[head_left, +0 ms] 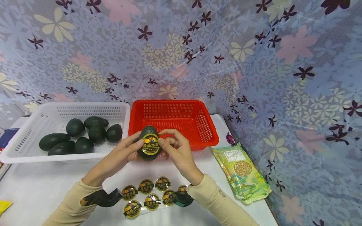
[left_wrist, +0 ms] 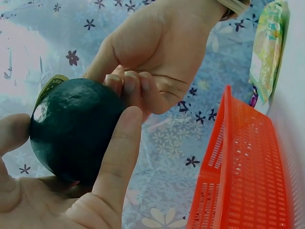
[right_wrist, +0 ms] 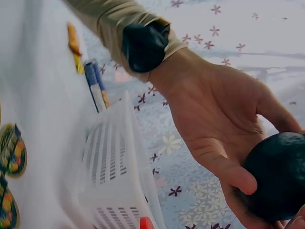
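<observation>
looks like a small makeshift fruit-packing or labelling station, not a real shop or kitchen. a floral plastic sheet point(head_left: 181, 47) hangs as a backdrop across the whole top and right of the frame. below it a white table point(head_left: 34, 188) carries a white basket point(head_left: 28, 150) of avocados point(head_left: 82, 135) at left, a red basket point(head_left: 203, 138) in the centre, and a sheet of fruit stickers point(head_left: 150, 194) at the bottom centre.

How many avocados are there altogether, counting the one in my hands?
7. Six lie in the white basket. One more avocado is held by the left hand and right hand. Others may hide behind those.
</observation>
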Motion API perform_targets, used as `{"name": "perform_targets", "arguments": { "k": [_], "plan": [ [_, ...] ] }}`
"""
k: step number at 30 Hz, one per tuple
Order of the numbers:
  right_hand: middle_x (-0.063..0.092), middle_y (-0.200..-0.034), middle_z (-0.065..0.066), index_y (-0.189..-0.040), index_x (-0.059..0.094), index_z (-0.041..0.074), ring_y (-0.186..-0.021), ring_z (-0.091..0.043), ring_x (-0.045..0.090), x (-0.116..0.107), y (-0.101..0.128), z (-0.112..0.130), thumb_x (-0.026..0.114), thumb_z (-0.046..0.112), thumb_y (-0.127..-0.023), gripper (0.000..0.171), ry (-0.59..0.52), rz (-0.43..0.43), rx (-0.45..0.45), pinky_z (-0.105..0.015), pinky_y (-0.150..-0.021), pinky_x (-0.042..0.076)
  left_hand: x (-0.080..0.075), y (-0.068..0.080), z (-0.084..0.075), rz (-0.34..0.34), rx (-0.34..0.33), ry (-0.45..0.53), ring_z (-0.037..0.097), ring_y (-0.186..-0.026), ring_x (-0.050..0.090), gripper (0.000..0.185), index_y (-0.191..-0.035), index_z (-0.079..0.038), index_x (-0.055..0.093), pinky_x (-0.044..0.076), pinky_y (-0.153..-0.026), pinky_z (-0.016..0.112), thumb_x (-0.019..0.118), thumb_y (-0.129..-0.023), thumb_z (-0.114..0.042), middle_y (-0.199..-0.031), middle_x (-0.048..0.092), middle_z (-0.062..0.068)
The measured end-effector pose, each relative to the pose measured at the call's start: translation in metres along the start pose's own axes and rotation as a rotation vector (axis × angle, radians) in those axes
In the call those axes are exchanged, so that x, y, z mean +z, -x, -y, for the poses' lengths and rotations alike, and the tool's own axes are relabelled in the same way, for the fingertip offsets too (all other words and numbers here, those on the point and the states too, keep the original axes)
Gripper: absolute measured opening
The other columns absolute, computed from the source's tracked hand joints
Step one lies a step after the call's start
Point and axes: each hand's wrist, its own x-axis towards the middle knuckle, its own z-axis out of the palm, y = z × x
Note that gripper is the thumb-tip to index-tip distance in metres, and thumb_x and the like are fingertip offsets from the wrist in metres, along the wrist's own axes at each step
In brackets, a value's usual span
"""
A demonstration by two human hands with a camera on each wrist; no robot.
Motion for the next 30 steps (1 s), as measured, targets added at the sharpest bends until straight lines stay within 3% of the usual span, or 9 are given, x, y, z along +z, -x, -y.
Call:
{"name": "perform_targets", "arguments": {
  "k": [6,11,16,22,25,30],
  "plan": [
    [0.056,-0.067,0.012,-0.122,0.058,0.005,-0.059,-0.007,0.053,-0.003,-0.001,-0.002,0.067,0.026,-0.097,0.034,-0.068,0.011,0.099,-0.021,-0.057,0.045,0.0,-0.001,-0.002,-0.002,-0.021,-0.032,0.014,-0.117,0.062,0.061,-0.157,-0.001,0.025,0.055,-0.094,0.028,0.043,-0.106,-0.031,-0.144,0.046,0.03],
    [0.06,-0.071,0.011,-0.125,0.057,0.006,-0.063,-0.007,0.056,-0.004,-0.003,-0.003,0.066,0.029,-0.098,0.036,-0.056,0.012,0.131,-0.021,-0.059,0.046,0.001,-0.003,0.001,-0.051,-0.021,-0.027,0.014,-0.118,0.059,0.06,-0.157,-0.004,0.026,0.053,-0.095,0.029,0.043,-0.106,-0.031,-0.143,0.046,0.026],
    [0.061,-0.093,0.006,-0.133,0.054,0.005,-0.077,-0.009,0.059,-0.005,-0.003,-0.005,0.062,0.041,-0.099,0.05,0.017,0.043,0.157,-0.022,-0.068,0.052,0.004,-0.007,0.003,-0.095,0.032,0.015,0.01,-0.121,0.055,0.054,-0.153,-0.003,0.03,0.052,-0.097,0.028,0.042,-0.107,-0.028,-0.137,0.046,0.015],
    [0.06,-0.118,-0.005,-0.138,0.054,0.011,-0.102,-0.012,0.057,-0.004,-0.003,-0.004,0.06,0.043,-0.099,0.051,0.071,0.078,0.218,-0.028,-0.082,0.054,0.003,-0.009,0.006,-0.086,0.021,-0.01,0.013,-0.126,0.05,0.052,-0.152,-0.004,0.029,0.045,-0.106,0.036,0.039,-0.107,-0.028,-0.138,0.045,0.013],
    [0.061,-0.122,-0.01,-0.138,0.056,0.013,-0.106,-0.012,0.058,-0.004,-0.004,-0.004,0.06,0.041,-0.1,0.048,0.081,0.078,0.254,-0.031,-0.085,0.054,0.003,-0.01,0.009,-0.08,0.018,-0.021,0.013,-0.125,0.05,0.053,-0.153,-0.004,0.028,0.044,-0.106,0.039,0.039,-0.108,-0.028,-0.139,0.044,0.015],
    [0.063,-0.125,-0.013,-0.141,0.053,0.015,-0.108,-0.012,0.061,-0.004,-0.005,-0.007,0.056,0.041,-0.101,0.048,0.064,0.107,0.298,-0.033,-0.089,0.055,0.002,-0.011,0.011,-0.063,0.007,-0.005,0.011,-0.128,0.05,0.057,-0.156,-0.003,0.024,0.044,-0.107,0.032,0.039,-0.108,-0.031,-0.145,0.041,0.021]
  ]
}}
